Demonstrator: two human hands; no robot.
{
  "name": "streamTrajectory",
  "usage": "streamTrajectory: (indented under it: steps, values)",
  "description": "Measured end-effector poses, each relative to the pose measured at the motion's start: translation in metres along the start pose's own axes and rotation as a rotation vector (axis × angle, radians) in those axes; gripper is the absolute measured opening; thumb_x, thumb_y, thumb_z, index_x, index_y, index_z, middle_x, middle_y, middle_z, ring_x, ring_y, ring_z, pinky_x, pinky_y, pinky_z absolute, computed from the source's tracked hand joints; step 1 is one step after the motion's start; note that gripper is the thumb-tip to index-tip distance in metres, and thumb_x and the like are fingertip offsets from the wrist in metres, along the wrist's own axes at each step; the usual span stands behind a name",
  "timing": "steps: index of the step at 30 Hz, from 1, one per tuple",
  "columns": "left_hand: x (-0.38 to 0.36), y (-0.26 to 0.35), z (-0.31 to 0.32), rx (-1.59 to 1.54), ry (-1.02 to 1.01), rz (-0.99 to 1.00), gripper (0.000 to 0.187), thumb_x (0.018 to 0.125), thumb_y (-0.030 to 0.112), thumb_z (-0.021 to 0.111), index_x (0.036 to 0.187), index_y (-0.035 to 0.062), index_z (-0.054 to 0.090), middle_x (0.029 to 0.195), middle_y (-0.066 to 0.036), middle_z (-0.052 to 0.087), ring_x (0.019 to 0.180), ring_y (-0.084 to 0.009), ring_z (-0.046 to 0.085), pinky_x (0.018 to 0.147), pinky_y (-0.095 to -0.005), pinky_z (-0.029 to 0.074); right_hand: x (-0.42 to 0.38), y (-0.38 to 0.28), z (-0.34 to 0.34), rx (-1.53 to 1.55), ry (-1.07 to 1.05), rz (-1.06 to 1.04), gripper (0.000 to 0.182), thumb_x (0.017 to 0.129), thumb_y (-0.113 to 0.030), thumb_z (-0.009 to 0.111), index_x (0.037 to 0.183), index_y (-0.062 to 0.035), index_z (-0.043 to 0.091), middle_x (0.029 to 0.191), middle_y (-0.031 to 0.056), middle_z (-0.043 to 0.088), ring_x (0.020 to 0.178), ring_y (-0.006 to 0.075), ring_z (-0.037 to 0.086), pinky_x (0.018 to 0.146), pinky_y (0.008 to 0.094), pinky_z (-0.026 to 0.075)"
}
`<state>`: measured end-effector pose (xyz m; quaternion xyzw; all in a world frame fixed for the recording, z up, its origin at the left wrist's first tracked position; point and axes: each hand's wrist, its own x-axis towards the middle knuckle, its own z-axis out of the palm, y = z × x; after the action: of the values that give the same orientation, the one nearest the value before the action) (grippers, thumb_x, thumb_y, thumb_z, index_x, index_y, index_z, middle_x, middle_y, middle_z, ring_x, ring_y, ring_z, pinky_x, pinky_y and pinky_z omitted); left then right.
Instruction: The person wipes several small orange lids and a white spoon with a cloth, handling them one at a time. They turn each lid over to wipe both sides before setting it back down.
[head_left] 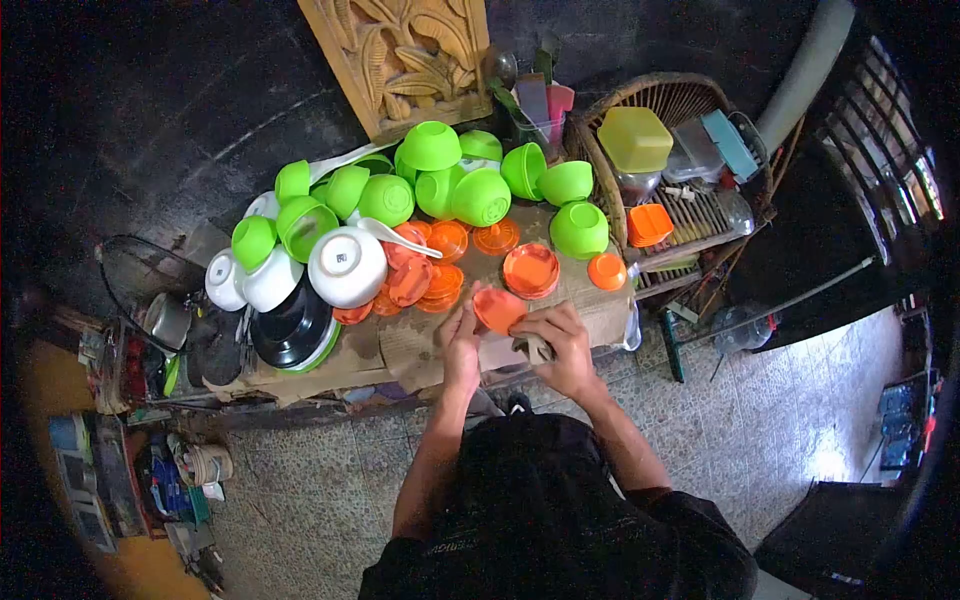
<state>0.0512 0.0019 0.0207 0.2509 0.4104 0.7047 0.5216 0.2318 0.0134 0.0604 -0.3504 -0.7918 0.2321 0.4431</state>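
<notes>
Head view, looking down past my dark clothing. My left hand (462, 350) grips a small orange dish (498, 310) by its left edge, thumb and fingers closed on the rim. My right hand (562, 345) is closed around a crumpled pale cloth (536, 348), fingers at the dish's lower right rim; I cannot tell whether they also pinch it.

The dish is round and held tilted, so its outline looks slightly long, slanting from upper left to lower right. It lies between my hands, above the front part of the desk (410, 355), which is covered with brown cardboard. Both hands are close to it, one at each side; the cloth is at the right-hand side, below the rim.

Just beyond the dish, slightly to the right, sits a stack of orange dishes (531, 270). Farther right is a small orange lid (607, 271). To the left, orange pieces (408, 282) lie in an overlapping heap, beside an upturned white bowl (347, 267) with a white spoon (400, 239) near it. Green bowls (481, 197) crowd the back, many upside down. Black plates (290, 330) are at the left.
</notes>
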Motion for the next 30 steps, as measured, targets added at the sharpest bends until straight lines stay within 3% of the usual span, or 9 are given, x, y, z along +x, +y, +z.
streamTrajectory:
  steps: [4,7,9,12,15,19,21,24,30]
  values:
    - [0.001,0.007,0.010,-0.024,-0.035,-0.109,0.043,0.112,0.030,0.054,0.137,-0.0044,0.063,0.120,-0.010,0.071,0.109,-0.0201,0.070,0.095,-0.0377,0.058,0.004,0.005,-0.010,-0.223,0.018,-0.044,0.051,0.058,-0.008,0.086,0.109,-0.0131,0.078,0.109,0.0041,0.072,0.102,0.0305,0.063,0.088,0.0415,0.056]
    - [0.013,-0.001,0.015,0.267,-0.124,0.051,0.033,0.109,0.018,0.059,0.132,-0.0049,0.065,0.116,-0.011,0.072,0.105,-0.0190,0.070,0.090,-0.0373,0.059,0.004,0.006,-0.014,-0.295,0.036,-0.040,0.048,0.061,-0.003,0.083,0.108,-0.0129,0.078,0.109,0.0038,0.072,0.102,0.0306,0.063,0.088,0.0419,0.056]
    - [0.018,-0.002,0.020,0.390,-0.046,0.186,0.021,0.104,0.009,0.064,0.119,-0.0049,0.067,0.109,-0.011,0.073,0.090,-0.0176,0.072,0.080,-0.0338,0.060,0.003,0.006,-0.016,-0.296,0.029,-0.024,0.046,0.063,-0.001,0.081,0.107,-0.0127,0.078,0.109,0.0039,0.072,0.102,0.0308,0.062,0.088,0.0418,0.056]
    - [0.028,0.011,0.030,0.382,0.089,0.064,0.009,0.102,0.006,0.066,0.106,-0.0023,0.066,0.095,-0.010,0.073,0.076,-0.0165,0.071,0.069,-0.0340,0.059,0.001,0.009,-0.018,-0.277,0.048,0.080,0.043,0.066,0.001,0.078,0.107,-0.0122,0.079,0.110,0.0055,0.072,0.103,0.0318,0.063,0.089,0.0419,0.055]
    - [0.047,0.000,0.026,0.575,0.099,0.111,0.014,0.101,0.013,0.069,0.098,0.0007,0.064,0.080,-0.008,0.071,0.064,-0.0151,0.068,0.063,-0.0368,0.057,-0.003,0.012,-0.017,-0.227,0.103,0.151,0.043,0.068,0.001,0.077,0.109,-0.0108,0.078,0.108,0.0083,0.073,0.102,0.0330,0.064,0.091,0.0422,0.054]
    - [0.065,-0.011,0.025,0.895,0.107,0.218,0.022,0.097,0.022,0.074,0.100,0.0020,0.065,0.073,-0.011,0.069,0.065,-0.0217,0.070,0.065,-0.0416,0.058,-0.014,0.010,-0.014,-0.201,0.116,0.220,0.041,0.070,0.001,0.078,0.109,-0.0102,0.078,0.103,0.0104,0.073,0.098,0.0337,0.065,0.092,0.0430,0.053]
    - [0.066,-0.009,0.029,1.148,0.038,0.377,0.032,0.095,0.032,0.073,0.106,0.0023,0.067,0.076,-0.016,0.072,0.073,-0.0323,0.074,0.069,-0.0459,0.058,-0.019,0.010,-0.009,-0.190,0.116,0.221,0.041,0.070,0.001,0.078,0.109,-0.0103,0.078,0.102,0.0105,0.073,0.097,0.0338,0.065,0.092,0.0430,0.053]
    - [0.067,-0.004,0.038,1.311,-0.003,0.352,0.040,0.096,0.038,0.070,0.115,0.0026,0.069,0.087,-0.022,0.075,0.084,-0.0404,0.074,0.075,-0.0495,0.058,-0.024,0.005,-0.005,-0.138,0.121,0.232,0.041,0.070,0.000,0.079,0.110,-0.0113,0.078,0.101,0.0107,0.073,0.097,0.0338,0.065,0.091,0.0430,0.054]
    - [0.046,0.023,0.045,1.331,0.030,0.317,0.042,0.098,0.035,0.068,0.123,0.0016,0.067,0.103,-0.024,0.073,0.093,-0.0427,0.072,0.082,-0.0525,0.057,-0.035,0.001,0.010,-0.057,0.037,0.252,0.041,0.070,-0.001,0.081,0.110,-0.0121,0.079,0.101,0.0105,0.073,0.097,0.0325,0.066,0.087,0.0417,0.055]
